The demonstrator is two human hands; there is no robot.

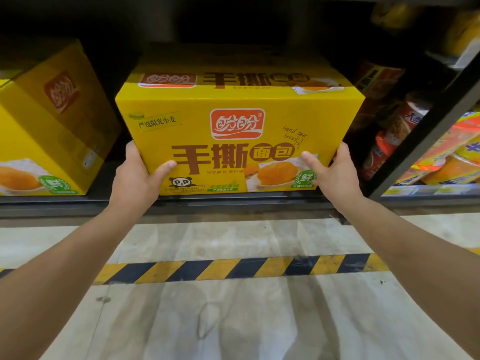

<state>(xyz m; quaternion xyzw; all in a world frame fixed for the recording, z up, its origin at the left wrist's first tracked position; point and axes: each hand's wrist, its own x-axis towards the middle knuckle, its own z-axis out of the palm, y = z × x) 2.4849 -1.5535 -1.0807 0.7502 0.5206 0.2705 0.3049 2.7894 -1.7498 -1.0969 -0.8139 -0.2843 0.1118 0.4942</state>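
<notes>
I hold the yellow box (239, 131) at both lower front corners. My left hand (137, 178) wraps the left corner, thumb on the front face; my right hand (333, 175) wraps the right corner, thumb on the bread picture. The box sits at the shelf (233, 203) front edge. A second box (52, 126) stands left, apart. Snack packs (389, 141) lie right. Striped tape (233, 268) runs across the floor.

Single head-worn wide view, facing forward and down, near yellow box (239, 120) on shelf (78, 203)
</notes>
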